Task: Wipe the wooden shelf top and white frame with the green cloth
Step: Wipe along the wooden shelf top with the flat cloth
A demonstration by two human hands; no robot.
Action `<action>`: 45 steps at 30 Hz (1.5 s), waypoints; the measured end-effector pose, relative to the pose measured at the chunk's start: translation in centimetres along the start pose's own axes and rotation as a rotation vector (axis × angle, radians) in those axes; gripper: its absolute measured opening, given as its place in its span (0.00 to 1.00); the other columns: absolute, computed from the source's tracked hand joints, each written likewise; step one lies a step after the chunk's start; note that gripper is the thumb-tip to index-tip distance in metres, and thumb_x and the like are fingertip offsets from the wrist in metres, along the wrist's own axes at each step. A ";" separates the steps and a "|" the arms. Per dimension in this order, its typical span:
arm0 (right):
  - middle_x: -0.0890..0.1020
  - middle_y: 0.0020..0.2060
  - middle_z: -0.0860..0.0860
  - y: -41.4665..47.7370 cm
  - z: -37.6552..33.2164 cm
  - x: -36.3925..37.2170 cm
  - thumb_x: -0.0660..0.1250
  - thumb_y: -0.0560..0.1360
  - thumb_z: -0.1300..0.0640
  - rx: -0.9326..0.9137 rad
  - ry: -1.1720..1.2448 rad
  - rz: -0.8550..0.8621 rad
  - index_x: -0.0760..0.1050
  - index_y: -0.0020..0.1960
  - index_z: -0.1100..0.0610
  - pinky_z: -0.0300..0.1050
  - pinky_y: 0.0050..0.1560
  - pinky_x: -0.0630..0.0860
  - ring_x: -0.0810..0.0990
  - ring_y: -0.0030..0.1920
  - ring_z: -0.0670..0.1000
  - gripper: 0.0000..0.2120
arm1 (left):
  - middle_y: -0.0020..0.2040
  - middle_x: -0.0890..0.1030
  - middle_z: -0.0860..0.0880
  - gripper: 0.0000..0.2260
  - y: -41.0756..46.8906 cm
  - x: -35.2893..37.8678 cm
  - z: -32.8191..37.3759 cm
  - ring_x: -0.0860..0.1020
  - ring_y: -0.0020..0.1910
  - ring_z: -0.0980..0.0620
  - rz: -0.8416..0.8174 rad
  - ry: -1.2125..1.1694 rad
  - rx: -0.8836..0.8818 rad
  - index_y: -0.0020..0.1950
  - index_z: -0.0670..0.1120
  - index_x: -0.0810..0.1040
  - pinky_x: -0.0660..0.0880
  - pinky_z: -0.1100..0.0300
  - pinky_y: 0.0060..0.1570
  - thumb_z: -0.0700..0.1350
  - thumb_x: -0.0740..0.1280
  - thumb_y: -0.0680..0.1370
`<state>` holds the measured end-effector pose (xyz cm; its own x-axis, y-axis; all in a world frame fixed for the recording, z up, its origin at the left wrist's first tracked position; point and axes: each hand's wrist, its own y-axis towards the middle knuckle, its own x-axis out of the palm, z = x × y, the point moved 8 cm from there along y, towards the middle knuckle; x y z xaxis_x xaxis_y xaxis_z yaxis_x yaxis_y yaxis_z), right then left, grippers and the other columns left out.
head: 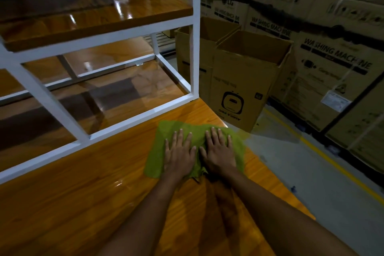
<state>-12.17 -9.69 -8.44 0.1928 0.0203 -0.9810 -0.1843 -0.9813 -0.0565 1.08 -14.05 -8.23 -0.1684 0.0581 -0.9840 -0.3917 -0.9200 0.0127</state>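
The green cloth [158, 151] lies spread on the glossy wooden shelf top [83, 193], near its far right corner. My left hand [179, 154] and my right hand [218, 151] press flat on the cloth side by side, fingers straight and pointing away from me. The white frame [124, 124] runs along the wood just beyond and to the left of the cloth, with a white upright post [195, 48] rising at the corner. A higher wooden shelf [93, 16] sits inside the frame.
Two open cardboard boxes [245, 81] stand on the floor just past the shelf's right corner. Stacked washing-machine cartons [332, 58] line the right side. A grey floor with a yellow line [332, 162] runs between the shelf edge and the cartons.
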 end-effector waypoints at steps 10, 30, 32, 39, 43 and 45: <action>0.40 0.79 0.53 -6.3 -3.2 1.6 0.39 0.80 0.35 -0.173 -0.002 -0.045 0.41 0.81 0.52 0.60 0.76 0.36 0.35 0.78 0.53 0.34 | 0.81 0.45 0.49 0.27 -7.4 -0.2 -2.5 0.43 0.79 0.48 -0.030 0.023 -0.095 0.80 0.55 0.50 0.43 0.42 0.75 0.61 0.43 0.81; 0.39 0.79 0.50 -20.6 7.9 0.0 0.32 0.75 0.30 -0.135 -0.045 -0.037 0.40 0.80 0.47 0.55 0.75 0.34 0.36 0.78 0.51 0.38 | 0.80 0.41 0.42 0.34 -20.1 1.4 11.9 0.39 0.78 0.43 -0.095 0.049 -0.041 0.80 0.50 0.43 0.36 0.40 0.72 0.62 0.34 0.76; 0.39 0.79 0.49 -20.1 8.5 -0.4 0.32 0.75 0.30 -0.094 -0.033 -0.020 0.40 0.80 0.47 0.56 0.75 0.36 0.36 0.78 0.51 0.38 | 0.80 0.43 0.43 0.31 -18.9 1.4 12.1 0.40 0.79 0.44 -0.073 0.027 -0.016 0.80 0.51 0.46 0.37 0.41 0.73 0.62 0.40 0.79; 0.42 0.80 0.49 -15.4 8.8 -0.8 0.37 0.78 0.31 -0.002 -0.022 0.030 0.42 0.81 0.48 0.58 0.77 0.41 0.38 0.79 0.50 0.36 | 0.81 0.49 0.46 0.30 -12.4 1.0 10.7 0.44 0.79 0.47 -0.013 -0.045 0.093 0.80 0.54 0.54 0.40 0.44 0.74 0.62 0.46 0.79; 0.40 0.80 0.50 -11.3 7.9 -0.6 0.36 0.77 0.31 0.028 0.004 0.028 0.41 0.80 0.48 0.58 0.77 0.40 0.36 0.78 0.50 0.36 | 0.80 0.52 0.46 0.29 -8.3 1.0 9.0 0.48 0.79 0.46 0.016 -0.056 0.101 0.79 0.55 0.57 0.42 0.44 0.74 0.63 0.46 0.79; 0.40 0.80 0.50 -9.0 7.1 -0.6 0.36 0.78 0.32 0.040 0.009 0.035 0.41 0.81 0.48 0.59 0.77 0.40 0.36 0.78 0.51 0.36 | 0.80 0.51 0.46 0.29 -6.0 0.9 8.0 0.48 0.79 0.46 0.013 -0.046 0.102 0.79 0.55 0.56 0.42 0.44 0.74 0.63 0.45 0.79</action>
<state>-17.52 0.53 -8.63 0.1945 -0.0158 -0.9808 -0.2292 -0.9729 -0.0297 -3.98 -5.39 -7.73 -0.2147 0.0669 -0.9744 -0.4793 -0.8765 0.0454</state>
